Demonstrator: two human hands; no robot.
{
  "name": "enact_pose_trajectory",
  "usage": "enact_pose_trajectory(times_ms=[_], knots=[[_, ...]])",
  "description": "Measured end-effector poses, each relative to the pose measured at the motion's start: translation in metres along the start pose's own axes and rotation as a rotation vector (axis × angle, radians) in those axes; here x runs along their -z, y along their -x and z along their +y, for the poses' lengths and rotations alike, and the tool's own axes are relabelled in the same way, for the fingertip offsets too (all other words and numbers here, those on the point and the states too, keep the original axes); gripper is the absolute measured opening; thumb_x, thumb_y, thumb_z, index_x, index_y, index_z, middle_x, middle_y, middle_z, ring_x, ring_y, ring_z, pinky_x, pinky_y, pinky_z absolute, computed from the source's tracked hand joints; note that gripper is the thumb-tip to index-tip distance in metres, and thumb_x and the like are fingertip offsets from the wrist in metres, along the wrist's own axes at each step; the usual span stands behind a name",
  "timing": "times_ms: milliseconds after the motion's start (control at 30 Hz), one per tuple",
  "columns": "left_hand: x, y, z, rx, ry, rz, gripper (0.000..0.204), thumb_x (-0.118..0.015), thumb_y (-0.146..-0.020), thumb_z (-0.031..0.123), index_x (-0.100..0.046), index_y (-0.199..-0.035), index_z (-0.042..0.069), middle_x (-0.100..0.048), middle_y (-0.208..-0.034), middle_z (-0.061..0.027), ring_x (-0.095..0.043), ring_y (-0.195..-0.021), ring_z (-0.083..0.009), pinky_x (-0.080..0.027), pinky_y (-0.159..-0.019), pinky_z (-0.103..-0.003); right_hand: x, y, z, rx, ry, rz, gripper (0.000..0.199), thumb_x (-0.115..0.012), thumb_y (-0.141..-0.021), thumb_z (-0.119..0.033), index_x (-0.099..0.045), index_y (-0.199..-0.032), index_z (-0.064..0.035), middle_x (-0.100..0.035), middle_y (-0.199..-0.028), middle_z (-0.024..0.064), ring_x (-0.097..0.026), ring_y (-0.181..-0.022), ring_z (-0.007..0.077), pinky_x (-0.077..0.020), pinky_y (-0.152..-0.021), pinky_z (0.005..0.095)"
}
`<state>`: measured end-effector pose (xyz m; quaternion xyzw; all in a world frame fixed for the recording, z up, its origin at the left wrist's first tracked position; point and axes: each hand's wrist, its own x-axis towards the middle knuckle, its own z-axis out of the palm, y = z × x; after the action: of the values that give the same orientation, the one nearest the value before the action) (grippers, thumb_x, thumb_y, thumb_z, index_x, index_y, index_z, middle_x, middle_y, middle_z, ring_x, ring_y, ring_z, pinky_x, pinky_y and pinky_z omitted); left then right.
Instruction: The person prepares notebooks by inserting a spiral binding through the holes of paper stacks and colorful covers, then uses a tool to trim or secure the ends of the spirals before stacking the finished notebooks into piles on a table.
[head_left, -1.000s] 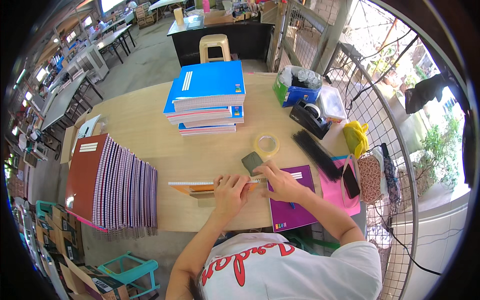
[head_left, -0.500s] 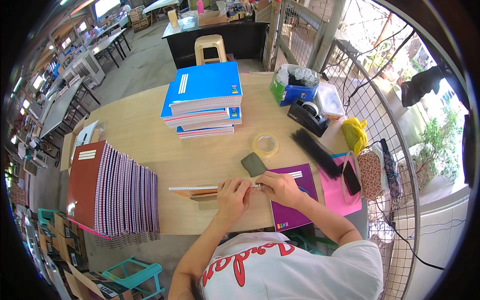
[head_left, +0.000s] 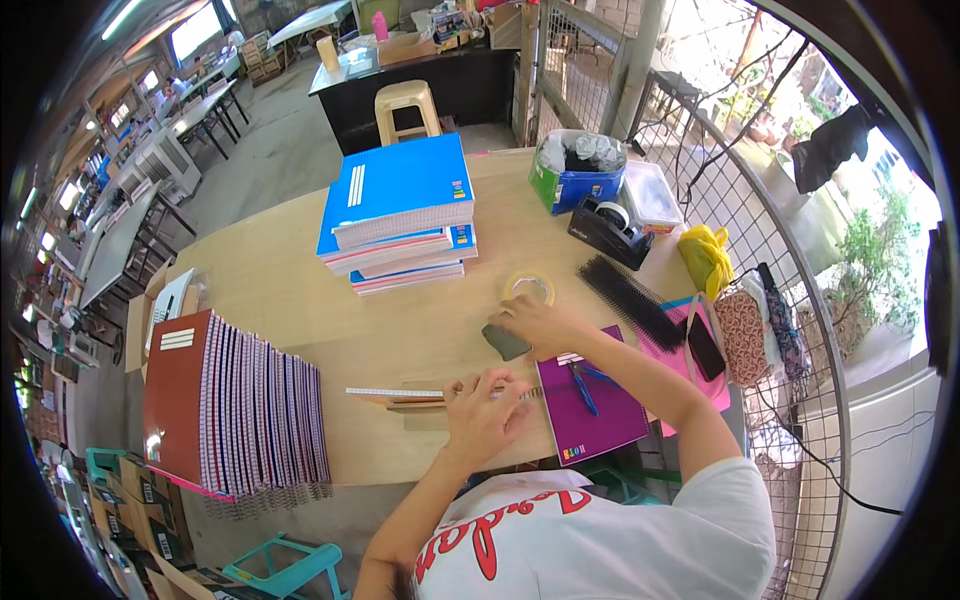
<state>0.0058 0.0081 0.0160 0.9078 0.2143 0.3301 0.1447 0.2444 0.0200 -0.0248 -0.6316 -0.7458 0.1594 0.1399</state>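
My left hand (head_left: 488, 412) bends its fingers over a thin notebook (head_left: 405, 394) lying near the table's front edge, its white punched spine facing away from me; much of it is under the hand. My right hand (head_left: 538, 326) has its fingers closed on a dark grey-green block (head_left: 506, 344), beside a roll of clear tape (head_left: 541, 284). Below the right forearm, blue-handled pliers (head_left: 584, 390) lie on a purple notebook (head_left: 604, 421).
Brown notebooks (head_left: 177, 405) stand in a long row at left; blue notebooks (head_left: 405, 185) are piled at the back. Black plastic coils (head_left: 630, 303), a tape dispenser (head_left: 606, 236), a phone (head_left: 706, 348) and a yellow bundle (head_left: 706, 260) line the right side by a wire fence (head_left: 775, 240).
My right hand has left the notebook's spine and moved up to the dark block. The pliers now show on the purple notebook. My left hand stays at the notebook, which has tipped lower.
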Motion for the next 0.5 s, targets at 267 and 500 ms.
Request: enact_pose_trajectory(times_ms=[267, 500], knots=[[-0.009, 0.003, -0.011, 0.076, -0.083, 0.012, 0.021, -0.078, -0.078, 0.033, -0.068, -0.092, 0.021, -0.062, -0.097, 0.0065, -0.057, -0.082, -0.0179, -0.034, -0.077, -0.041, -0.053, -0.052, 0.026, 0.096, -0.396, 0.171, 0.068, -0.084, -0.062, -0.021, -0.057, -0.124, -0.0097, -0.051, -0.122, 0.0165, -0.054, -0.113, 0.0379, -0.0502, -0.091, 0.0472], [-0.004, -0.007, -0.007, 0.129, 0.078, 0.025, 0.019, -0.080, -0.078, 0.028, -0.070, -0.091, 0.020, -0.064, -0.098, 0.0043, -0.059, -0.087, -0.0185, -0.035, -0.084, -0.039, -0.088, -0.014, 0.039, 0.005, 0.142, 0.067, 0.057, -0.076, -0.070, -0.035, -0.059, -0.119, -0.0098, -0.051, -0.119, 0.0204, -0.055, -0.107, 0.0395, -0.0482, -0.082, 0.0475]])
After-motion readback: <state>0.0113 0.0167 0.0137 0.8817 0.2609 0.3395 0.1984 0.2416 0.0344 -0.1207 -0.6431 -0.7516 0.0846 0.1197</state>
